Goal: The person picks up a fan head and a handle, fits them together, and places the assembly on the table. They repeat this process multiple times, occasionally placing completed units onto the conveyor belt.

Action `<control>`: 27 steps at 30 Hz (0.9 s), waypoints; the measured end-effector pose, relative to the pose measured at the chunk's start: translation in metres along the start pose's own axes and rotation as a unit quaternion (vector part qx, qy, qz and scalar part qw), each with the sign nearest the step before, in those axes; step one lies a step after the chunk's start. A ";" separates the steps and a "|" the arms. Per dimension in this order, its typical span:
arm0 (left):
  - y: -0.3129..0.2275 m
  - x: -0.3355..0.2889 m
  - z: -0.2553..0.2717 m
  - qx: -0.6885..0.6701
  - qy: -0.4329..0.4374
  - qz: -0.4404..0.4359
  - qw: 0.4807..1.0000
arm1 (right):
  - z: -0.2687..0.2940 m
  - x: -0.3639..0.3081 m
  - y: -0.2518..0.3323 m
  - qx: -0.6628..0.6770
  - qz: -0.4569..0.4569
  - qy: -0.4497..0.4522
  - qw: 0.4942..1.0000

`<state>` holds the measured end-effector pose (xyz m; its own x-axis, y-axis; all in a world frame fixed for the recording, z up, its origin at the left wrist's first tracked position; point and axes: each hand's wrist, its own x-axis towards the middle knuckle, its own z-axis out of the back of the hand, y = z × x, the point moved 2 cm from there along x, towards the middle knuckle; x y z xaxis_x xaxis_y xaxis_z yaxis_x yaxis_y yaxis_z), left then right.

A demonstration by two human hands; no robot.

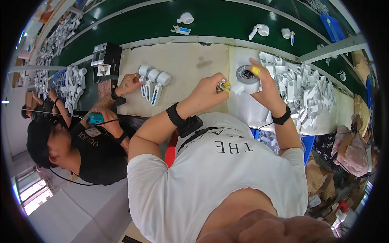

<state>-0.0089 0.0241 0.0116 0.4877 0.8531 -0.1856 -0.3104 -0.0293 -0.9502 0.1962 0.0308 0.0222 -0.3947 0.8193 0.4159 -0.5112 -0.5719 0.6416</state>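
Over the cream work table (178, 56), my right hand (268, 90) grips a round white plastic housing with a grey rim (248, 81). Its open top shows dark parts inside, and a short white stub (237, 88) sticks out toward my left hand. Yellow covers wrap some of my fingertips. My left hand (208, 90) is closed in a pinch on a small metallic-looking piece (221, 86), just left of the housing; its exact kind is too small to tell. Right of my right hand lies a heap of white plastic parts (298, 91).
Several assembled white round-headed units (154, 77) lie on the left, where a co-worker's hand (130, 84) touches one. That person also holds a teal power tool (95, 118). A black machine (106, 60) stands behind. Beyond the table, a green conveyor belt (223, 24) carries white parts.
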 end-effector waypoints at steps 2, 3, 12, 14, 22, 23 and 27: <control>-0.003 0.001 0.003 0.092 -0.016 -0.041 0.995 | 0.006 -0.001 -0.003 0.136 -0.064 0.035 0.988; -0.004 0.001 0.003 0.100 -0.009 -0.035 0.994 | 0.008 -0.004 -0.007 0.271 -0.125 0.071 0.952; -0.001 0.007 -0.014 0.151 0.040 -0.031 0.987 | 0.024 0.033 0.016 0.132 -0.038 0.237 0.962; 0.002 0.006 -0.016 0.160 0.048 -0.039 0.985 | 0.020 0.030 0.009 0.089 -0.074 0.242 0.963; 0.032 -0.009 -0.027 0.035 0.118 0.088 0.988 | -0.024 -0.010 -0.022 0.140 -0.106 0.231 0.957; 0.033 -0.010 -0.027 0.037 0.132 0.085 0.987 | -0.029 -0.015 -0.024 0.165 -0.117 0.225 0.953; 0.047 -0.006 -0.026 -0.084 0.135 0.170 0.973 | -0.045 -0.038 -0.028 0.216 -0.138 0.116 0.959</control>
<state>-0.0054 0.0042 -0.0382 0.5833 0.6124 -0.5335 -0.3644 -0.3898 -0.8458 0.1913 0.0139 -0.0405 -0.4751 0.8773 0.0686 -0.2759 -0.2225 0.9351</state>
